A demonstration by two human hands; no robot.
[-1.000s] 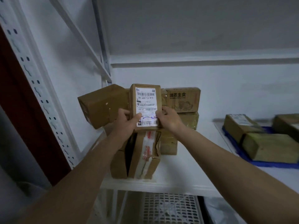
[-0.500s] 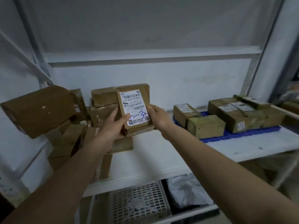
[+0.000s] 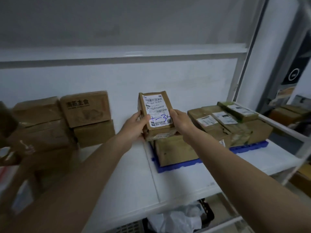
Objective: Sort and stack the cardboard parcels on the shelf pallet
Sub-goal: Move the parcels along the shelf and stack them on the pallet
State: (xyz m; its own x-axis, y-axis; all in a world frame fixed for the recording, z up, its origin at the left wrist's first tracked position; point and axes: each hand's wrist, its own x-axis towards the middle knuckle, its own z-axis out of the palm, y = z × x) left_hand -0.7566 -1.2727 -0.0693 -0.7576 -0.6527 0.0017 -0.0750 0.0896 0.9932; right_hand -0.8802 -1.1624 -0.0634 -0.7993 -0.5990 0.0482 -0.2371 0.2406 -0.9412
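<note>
I've got one small parcel (image 3: 155,113) up between my left hand (image 3: 136,126) and right hand (image 3: 180,122), fingers curled tight on its two long sides, label facing me, long axis running away from my fingertips toward the wall, just above the blue pallet (image 3: 178,166), one pallet, several parcels there

I see a dim, flat, greyish light with no glare; the pile of boxes (image 3: 42,132) at the left edge smears with motion blur, and the shelf post (image 3: 242,64) bows from wide-angle distortion
</note>
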